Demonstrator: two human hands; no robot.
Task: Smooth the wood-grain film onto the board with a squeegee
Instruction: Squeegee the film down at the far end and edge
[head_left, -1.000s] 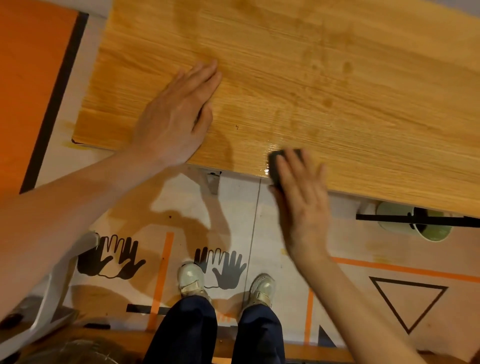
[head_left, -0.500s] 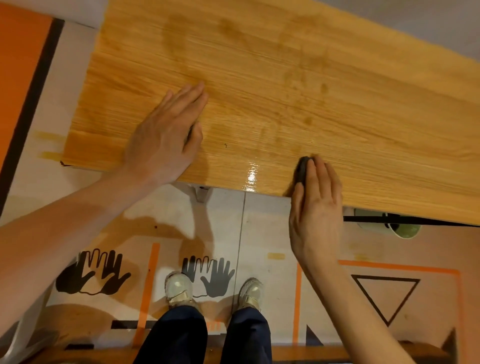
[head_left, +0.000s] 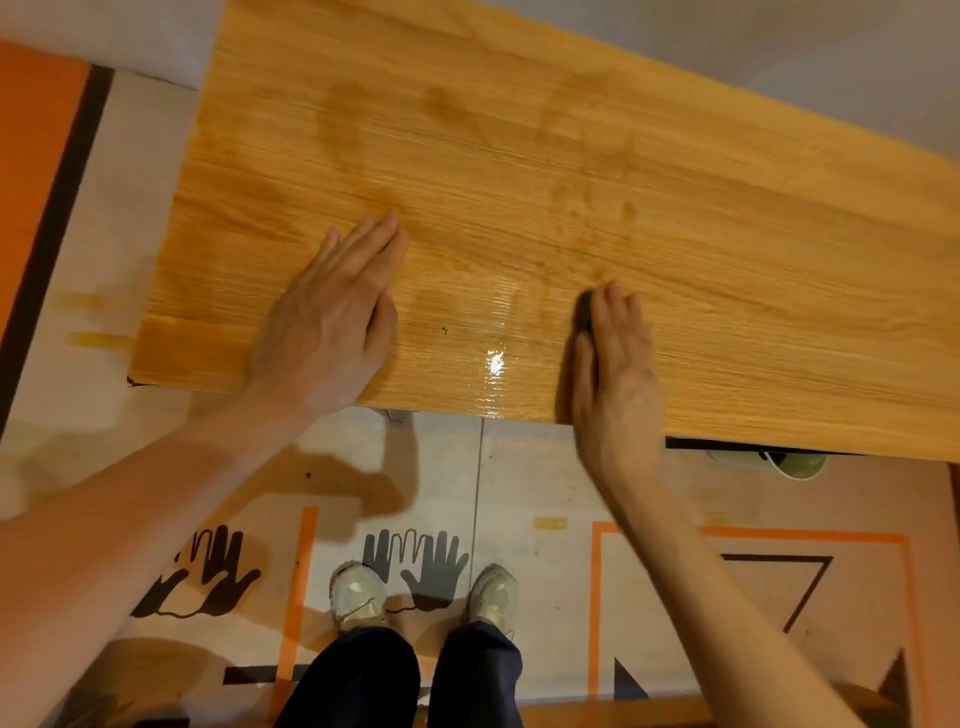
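A long board covered in glossy wood-grain film (head_left: 519, 171) runs across the upper half of the view, with a bright glare spot near its front edge. My left hand (head_left: 332, 317) lies flat on the film, fingers together, close to the front edge. My right hand (head_left: 615, 358) presses a dark squeegee (head_left: 585, 312) against the film. Only a sliver of the squeegee shows beside my fingers; the rest is hidden under the palm.
Below the board lies a floor with orange tape lines, black hand prints (head_left: 415, 564) and a black triangle (head_left: 800, 587). My two shoes (head_left: 358, 597) stand just in front of the board. A green cup-like object (head_left: 795, 465) peeks out under the board's right part.
My right hand has pushed the squeegee from the board's front edge farther onto the film, away from me. My left hand has stayed flat on the film.
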